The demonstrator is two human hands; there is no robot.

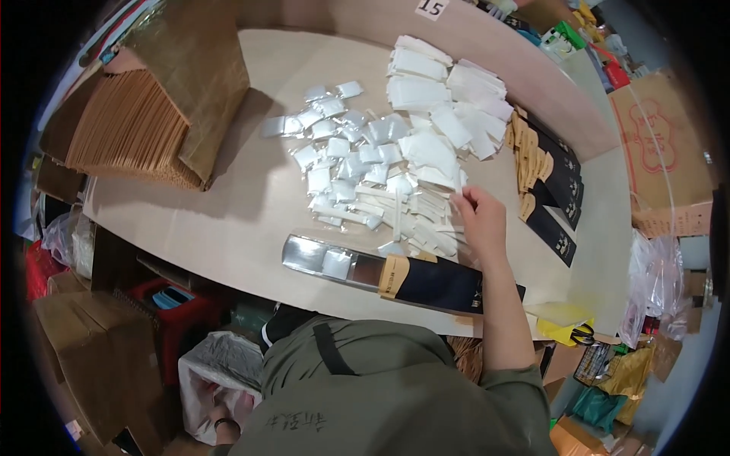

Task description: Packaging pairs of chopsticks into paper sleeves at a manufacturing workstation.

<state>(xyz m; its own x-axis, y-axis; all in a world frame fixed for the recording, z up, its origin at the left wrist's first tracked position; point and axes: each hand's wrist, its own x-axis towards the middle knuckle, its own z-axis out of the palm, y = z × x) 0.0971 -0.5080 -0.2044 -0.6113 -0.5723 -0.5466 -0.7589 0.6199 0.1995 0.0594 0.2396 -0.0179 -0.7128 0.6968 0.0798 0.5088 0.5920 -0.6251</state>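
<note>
My right hand point(484, 220) is over the right part of the table, its thumb and fingers pinching a thin white paper-like strip point(458, 181). Beside and below it lie several narrow white strips point(426, 228) and small white square packets in clear film point(338, 148). Under my right forearm rests a long dark sleeve point(437, 285) with a tan band. A shiny, see-through flat piece point(304, 257) bearing a white square packet sticks out of its left end. Down at the lower left, my left hand point(220, 409) reaches into a white plastic bag point(209, 357); its fingers cannot be made out.
Stacks of folded white paper pieces point(418, 87) lie at the back. More dark sleeves with tan parts point(551, 228) are at the right. A carton point(209, 72) packed with brown sheets stands at the left. Yellow material and black-handled scissors point(582, 334) sit at the right front edge.
</note>
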